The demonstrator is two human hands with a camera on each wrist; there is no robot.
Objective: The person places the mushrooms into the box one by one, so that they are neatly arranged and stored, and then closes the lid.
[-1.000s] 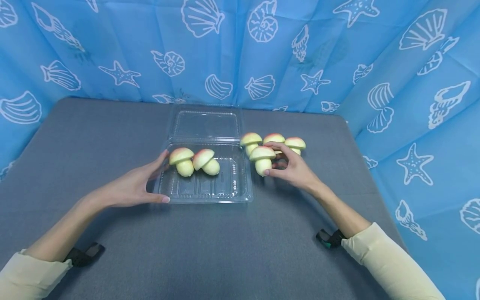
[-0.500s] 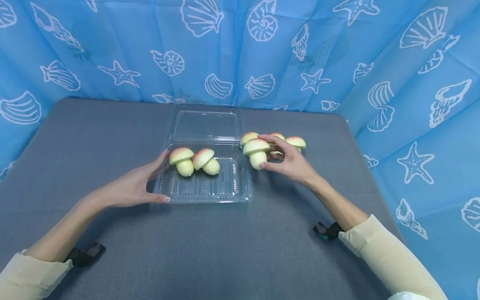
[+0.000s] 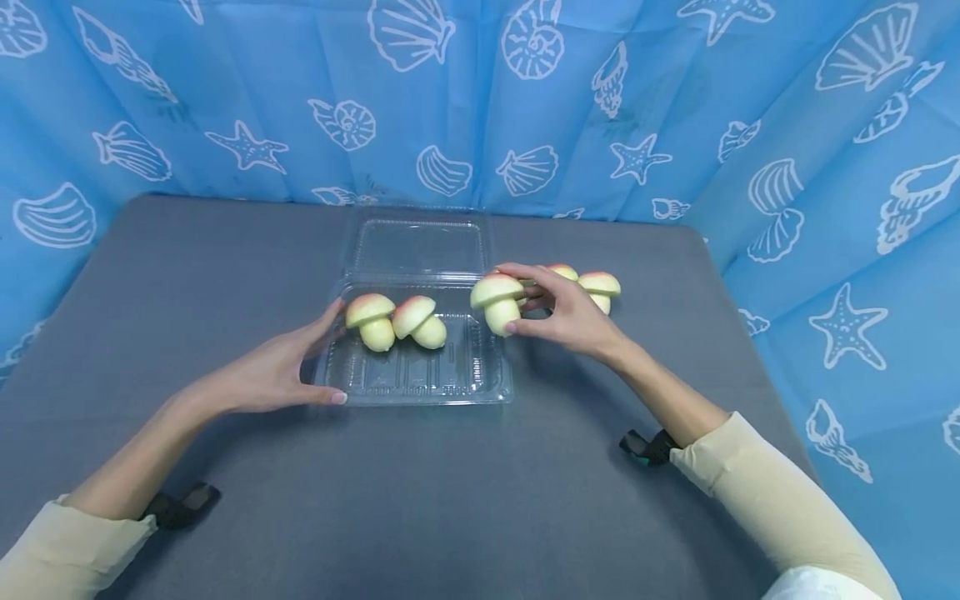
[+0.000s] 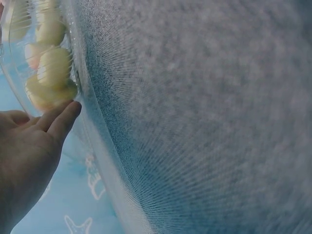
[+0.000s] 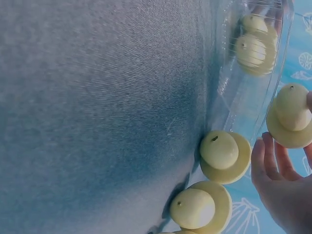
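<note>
My right hand [image 3: 570, 317] pinches a mushroom-shaped piece [image 3: 498, 304] with a pale green stem and a pink-tinged cap, raised over the right rim of a clear plastic clamshell box [image 3: 420, 393]. Inside the box, towards its left, lie two like pieces, an upright mushroom [image 3: 371, 320] and a tilted mushroom [image 3: 418, 322]. My left hand [image 3: 258, 367] spreads along the box's left side, thumb at the front corner. In the left wrist view its extended fingertips [image 4: 73, 109] touch the clear wall.
On the table [image 3: 420, 492] right of the box stand more mushroom pieces, partly hidden by my right hand; the right wrist view shows a near mushroom [image 5: 222, 156] and another mushroom [image 5: 195, 209]. The box's lid [image 3: 420, 246] lies folded back. A blue shell-patterned curtain [image 3: 480, 100] hangs behind.
My right hand has lifted the mushroom piece from beside the others and carried it left to the box's right rim. My left hand has stayed at the box.
</note>
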